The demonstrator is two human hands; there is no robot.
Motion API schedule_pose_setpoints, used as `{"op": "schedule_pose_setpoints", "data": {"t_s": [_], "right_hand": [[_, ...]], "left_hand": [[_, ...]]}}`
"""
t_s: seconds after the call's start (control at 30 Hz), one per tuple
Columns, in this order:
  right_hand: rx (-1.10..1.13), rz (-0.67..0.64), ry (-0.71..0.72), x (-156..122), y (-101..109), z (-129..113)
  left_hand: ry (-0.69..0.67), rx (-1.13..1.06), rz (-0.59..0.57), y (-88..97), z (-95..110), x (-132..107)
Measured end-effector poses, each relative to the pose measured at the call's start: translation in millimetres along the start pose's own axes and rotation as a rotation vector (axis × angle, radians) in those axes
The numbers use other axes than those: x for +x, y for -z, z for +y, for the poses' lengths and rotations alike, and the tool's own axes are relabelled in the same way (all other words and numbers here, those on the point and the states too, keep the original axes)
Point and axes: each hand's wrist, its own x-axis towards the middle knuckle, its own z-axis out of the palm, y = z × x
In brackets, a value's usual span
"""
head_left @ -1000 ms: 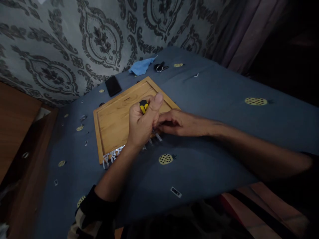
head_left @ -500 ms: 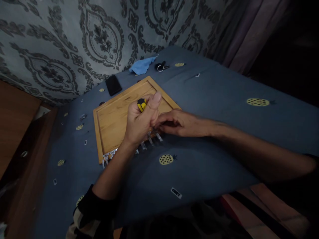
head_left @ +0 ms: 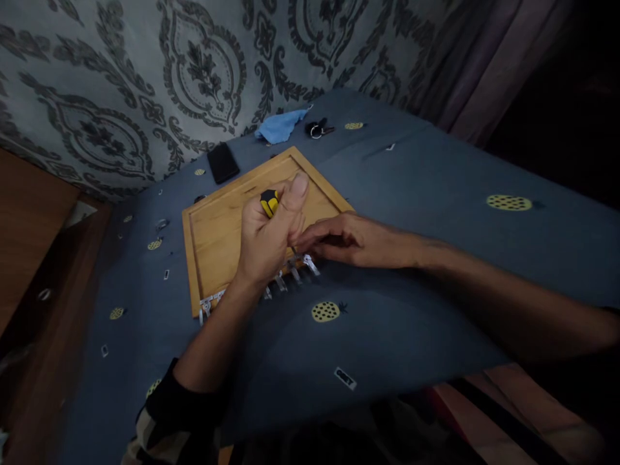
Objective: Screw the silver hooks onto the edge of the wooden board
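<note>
My left hand (head_left: 268,236) is closed round a screwdriver with a yellow and black handle (head_left: 268,202), held upright with its tip near the front edge of a wooden board (head_left: 217,229). A row of small metal hooks (head_left: 285,279) runs along that edge. My right hand (head_left: 346,239) lies low beside the left, fingers pinched together at the hooks by the screwdriver tip. What those fingers pinch is hidden.
The board lies on a blue patterned cloth (head_left: 411,194). Behind it are a black phone (head_left: 223,163), a light blue rag (head_left: 281,126) and a bunch of keys (head_left: 317,129). A patterned wall stands at the back, wooden furniture (head_left: 29,239) at the left.
My left hand with the screwdriver has shifted slightly up and left, uncovering more of the metal hooks. My right hand has stayed in place.
</note>
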Motion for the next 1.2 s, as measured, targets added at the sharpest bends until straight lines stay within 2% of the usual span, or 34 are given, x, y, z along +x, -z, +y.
{"op": "schedule_pose_setpoints", "data": {"t_s": [0.1, 0.43, 0.8, 1.2], "right_hand": [[-0.012, -0.005, 0.014, 0.1, 0.7, 1.9], [-0.036, -0.006, 0.013, 0.6, 0.7, -3.2], [-0.043, -0.006, 0.013, 0.5, 1.1, -6.6], [-0.052, -0.026, 0.018, 0.1, 2.6, -6.1]], "left_hand": [[-0.014, 0.004, -0.009, -3.3, 1.0, -0.5], [0.019, -0.046, 0.067, -3.9, -5.9, 1.6], [0.058, -0.055, 0.121, -11.5, 1.6, 0.4], [0.032, -0.119, 0.064, -7.1, -5.5, 0.2]]}}
